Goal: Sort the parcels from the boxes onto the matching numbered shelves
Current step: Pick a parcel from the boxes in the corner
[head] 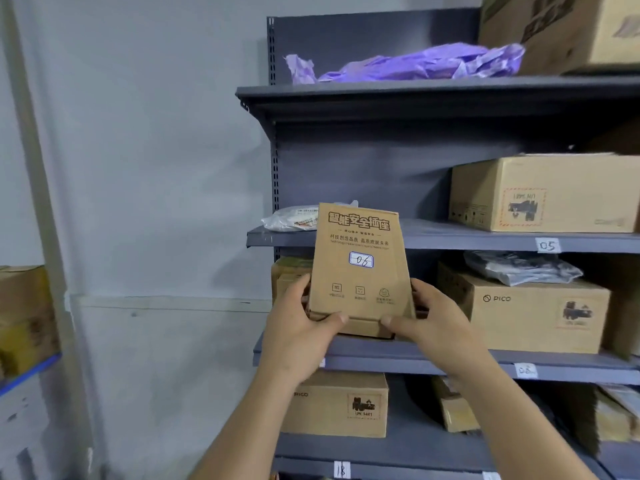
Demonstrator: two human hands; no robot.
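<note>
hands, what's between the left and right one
In the head view, the cardboard parcel marked 06 sits between the left hand and right hand, both gripping its lower end.

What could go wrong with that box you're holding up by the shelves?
The parcel is tagged 06, but the shelf tags in view read 05, 08 and 18, so it might land on the wrong shelf. Also, the left hand and right hand grip only its bottom end, so it could tip.

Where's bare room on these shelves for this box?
The shelf tagged 05 has a bare stretch between the white bag and the large carton. The shelf below is crowded: a small carton left, the PICO carton right, only a narrow gap.
</note>
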